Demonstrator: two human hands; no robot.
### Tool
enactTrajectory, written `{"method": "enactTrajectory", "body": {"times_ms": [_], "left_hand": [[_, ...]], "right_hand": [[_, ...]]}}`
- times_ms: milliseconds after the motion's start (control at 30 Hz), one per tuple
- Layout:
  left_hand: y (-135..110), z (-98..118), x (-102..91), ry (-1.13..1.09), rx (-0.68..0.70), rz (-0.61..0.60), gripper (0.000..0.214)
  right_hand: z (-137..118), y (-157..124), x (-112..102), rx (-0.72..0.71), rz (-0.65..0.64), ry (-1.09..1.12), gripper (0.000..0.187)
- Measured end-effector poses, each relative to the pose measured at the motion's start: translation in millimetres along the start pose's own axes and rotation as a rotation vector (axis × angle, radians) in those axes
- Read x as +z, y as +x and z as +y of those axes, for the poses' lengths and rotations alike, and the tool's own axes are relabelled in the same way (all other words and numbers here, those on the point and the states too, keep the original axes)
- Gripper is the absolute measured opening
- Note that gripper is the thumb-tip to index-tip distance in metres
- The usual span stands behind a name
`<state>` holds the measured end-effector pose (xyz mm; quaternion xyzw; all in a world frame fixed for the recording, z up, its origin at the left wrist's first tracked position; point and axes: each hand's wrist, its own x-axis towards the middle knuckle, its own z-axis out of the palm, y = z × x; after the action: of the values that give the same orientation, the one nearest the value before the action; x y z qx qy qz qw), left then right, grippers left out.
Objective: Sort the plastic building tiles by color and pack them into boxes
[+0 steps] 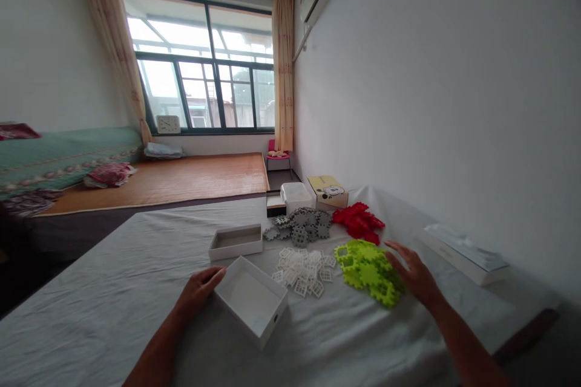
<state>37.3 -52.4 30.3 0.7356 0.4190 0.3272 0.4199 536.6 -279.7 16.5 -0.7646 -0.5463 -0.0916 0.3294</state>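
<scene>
My left hand [200,289] grips the near-left corner of a white open box [252,296], which is tilted so that its bare inside shows. At the right edge of a heap of lime-green toothed plastic pieces [370,272] is my right hand [411,272], fingers apart and holding nothing; whether it touches the heap I cannot tell. Between the box and the green heap lies a pile of small white lattice pieces [305,269]. Grey toothed pieces [304,225] and red pieces [358,222] are heaped farther back.
A shallow grey-white box [236,242] stands behind the held one. At the back are a dark-edged box [276,202], a clear plastic container [297,195] and a yellow carton [327,191]. A tissue pack [467,251] lies by the right wall. Grey cloth [154,266] covers the table.
</scene>
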Motion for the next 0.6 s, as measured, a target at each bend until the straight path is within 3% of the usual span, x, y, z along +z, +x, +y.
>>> {"method": "enactTrajectory", "body": {"times_ms": [167, 267, 400, 600], "left_hand": [[-1, 5, 0.8, 0.004, 0.009, 0.0, 0.047], [-2, 6, 1.5, 0.003, 0.012, 0.017, 0.048], [-2, 3, 1.6, 0.001, 0.023, 0.012, 0.049], [-3, 3, 1.4, 0.0, 0.031, -0.007, 0.046]], "right_hand": [[-17, 8, 6, -0.037, -0.252, -0.153, 0.079], [-22, 8, 21, 0.01, -0.332, -0.182, 0.082], [-11, 10, 32, 0.007, -0.308, -0.164, 0.075], [-5, 9, 27, -0.105, -0.203, -0.101, 0.058]]}}
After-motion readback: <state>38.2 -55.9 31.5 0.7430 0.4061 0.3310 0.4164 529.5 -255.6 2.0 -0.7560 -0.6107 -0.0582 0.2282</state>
